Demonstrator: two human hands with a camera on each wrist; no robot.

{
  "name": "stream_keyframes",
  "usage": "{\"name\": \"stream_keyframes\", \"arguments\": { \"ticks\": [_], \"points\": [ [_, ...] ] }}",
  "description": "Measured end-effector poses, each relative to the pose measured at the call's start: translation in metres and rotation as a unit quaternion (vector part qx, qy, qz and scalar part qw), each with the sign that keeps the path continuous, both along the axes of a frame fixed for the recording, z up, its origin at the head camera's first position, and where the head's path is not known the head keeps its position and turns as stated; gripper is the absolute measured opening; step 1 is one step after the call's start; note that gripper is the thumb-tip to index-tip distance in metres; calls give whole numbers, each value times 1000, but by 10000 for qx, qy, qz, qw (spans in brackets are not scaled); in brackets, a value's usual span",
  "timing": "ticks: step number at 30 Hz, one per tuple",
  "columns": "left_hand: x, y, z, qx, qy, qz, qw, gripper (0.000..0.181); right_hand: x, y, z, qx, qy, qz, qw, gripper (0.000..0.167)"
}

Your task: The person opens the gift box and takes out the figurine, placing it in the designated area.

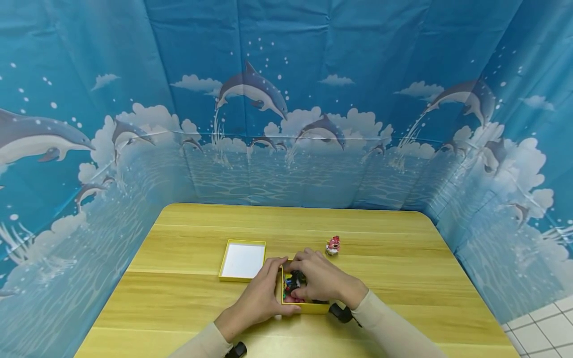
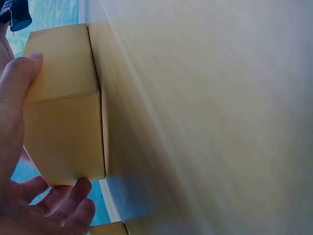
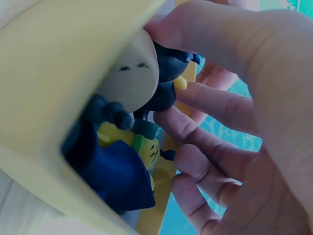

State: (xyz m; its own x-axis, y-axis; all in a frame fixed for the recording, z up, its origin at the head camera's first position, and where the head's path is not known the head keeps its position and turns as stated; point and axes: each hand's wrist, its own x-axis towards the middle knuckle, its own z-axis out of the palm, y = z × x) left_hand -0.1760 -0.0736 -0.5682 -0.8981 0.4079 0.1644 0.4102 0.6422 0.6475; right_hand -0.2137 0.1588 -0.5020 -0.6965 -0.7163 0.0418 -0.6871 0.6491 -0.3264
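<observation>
Gripping yellow box point(image 1: 313, 309) w/ L hand point(image 1: 259, 296), clamping on its L side: pressing thumb on near wall, curling fingers round the side. Resting box flat on wood table point(image 1: 394, 293), open side up, nr the person. Reaching R hand point(image 1: 322, 276) over box's R side & down into it, pinching dark toy point(image 3: 166, 95) btwn thumb & fingertips, i.e. clamping on it. Holding dark toy in the box opening, prob. amid other toys; not being able to tell if lifted off bottom or not. Showing, in R wrist view, pale round piece point(image 3: 134, 78) w/ short dark marks, right up against dark toy; not being able to tell if same toy or separate. Seeing also blue piece point(image 3: 120, 176) & yellow toy point(image 3: 150, 152) w/ black marks, both lying in box close together, partly hidden.

Lying to L of box, just apart: shallow tray point(image 1: 243, 260), yellow rim, white inside. Standing beyond box, a bit to R, on bare wood: small pink toy point(image 1: 333, 245) w/ red top & white lower part. Hanging round table: blue curtain point(image 1: 277, 174) w/ dolphins, clouds & waves. Showing white floor tiles point(image 1: 548, 328) at far R corner, bottom.
</observation>
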Motion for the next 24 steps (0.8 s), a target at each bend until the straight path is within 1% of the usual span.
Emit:
{"name": "stream_keyframes", "arguments": {
  "ticks": [12,17,24],
  "points": [
    [0,-1,-1,56,25,-26,10000,127,2,1,1,-194,-16,-105,9998,60],
    [1,-1,-1,78,-23,-19,10000,127,3,2,5,-312,-2,-139,9994,59],
    [1,-1,0,74,-68,-16,9999,127,4,7,5,-404,87,-104,9991,55]
  ]
}}
